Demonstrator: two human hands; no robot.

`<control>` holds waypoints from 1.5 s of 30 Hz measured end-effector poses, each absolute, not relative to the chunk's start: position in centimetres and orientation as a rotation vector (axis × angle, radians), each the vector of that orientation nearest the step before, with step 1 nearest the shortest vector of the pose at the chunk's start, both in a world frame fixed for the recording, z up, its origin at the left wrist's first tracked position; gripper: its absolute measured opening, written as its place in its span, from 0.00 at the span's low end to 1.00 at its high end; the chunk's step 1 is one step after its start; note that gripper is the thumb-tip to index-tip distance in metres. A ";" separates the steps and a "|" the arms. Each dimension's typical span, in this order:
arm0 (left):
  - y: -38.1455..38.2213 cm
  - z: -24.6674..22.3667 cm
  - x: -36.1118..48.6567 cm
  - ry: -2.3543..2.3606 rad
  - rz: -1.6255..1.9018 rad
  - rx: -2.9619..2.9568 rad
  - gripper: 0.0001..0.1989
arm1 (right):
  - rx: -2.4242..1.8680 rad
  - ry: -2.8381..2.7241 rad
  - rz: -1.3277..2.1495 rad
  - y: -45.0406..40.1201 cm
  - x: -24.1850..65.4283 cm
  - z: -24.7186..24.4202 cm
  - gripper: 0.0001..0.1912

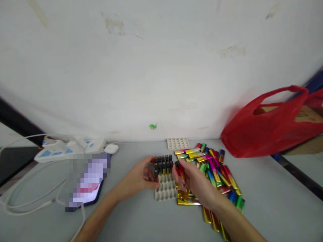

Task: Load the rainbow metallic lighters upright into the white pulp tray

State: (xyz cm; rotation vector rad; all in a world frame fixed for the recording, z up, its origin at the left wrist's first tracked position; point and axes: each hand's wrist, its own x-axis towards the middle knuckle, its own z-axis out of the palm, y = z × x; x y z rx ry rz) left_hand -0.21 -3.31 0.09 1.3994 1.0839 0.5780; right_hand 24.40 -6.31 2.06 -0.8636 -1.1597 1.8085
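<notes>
A pale tray point(166, 188) with rows of round hollows lies at the middle of the table. Several black-topped tubes point(163, 164) stand upright in its far rows, while the near rows show bare hollows. My left hand point(143, 179) is curved around the tray's left side, thumb and fingers apart, with nothing visible between them. At the tray's right side my right hand point(189, 179) grips a red tube point(179, 170) with a black top, between thumb and fingers. Beside and beneath my right hand spreads a pile of shiny coloured tubes point(214, 169).
Another pale tray point(178, 144) lies by the wall. A red bag point(264, 124) stands at the back right. On the left are a power strip point(93, 146), a phone point(97, 191), a white plug-like item point(111, 148) and looping white cables point(32, 201).
</notes>
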 end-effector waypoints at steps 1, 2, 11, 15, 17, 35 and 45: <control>-3.3 0.1 -0.2 1.087 0.582 1.400 0.46 | -0.833 -1.146 1.846 -6.3 24.4 2.1 0.32; -3.3 0.1 -0.2 1.088 0.586 1.401 0.46 | -0.796 -1.136 1.873 -6.3 24.3 2.1 0.32; -3.2 -0.2 -0.2 1.066 0.580 1.393 0.45 | -0.710 -0.962 2.054 -6.5 24.4 2.6 0.30; -3.1 -0.7 -0.3 1.076 0.577 1.378 0.46 | -0.741 -0.961 2.174 -6.5 24.3 2.8 0.32; -3.1 -0.8 -0.4 1.073 0.579 1.380 0.45 | -0.770 -0.962 2.215 -6.5 24.3 2.9 0.32; -2.9 -1.3 -0.7 1.036 0.614 1.365 0.48 | -0.743 -0.996 2.267 -7.2 23.7 2.6 0.29; -3.0 -1.2 -0.5 1.010 0.633 1.334 0.49 | -0.711 -0.999 2.251 -7.1 23.5 2.3 0.27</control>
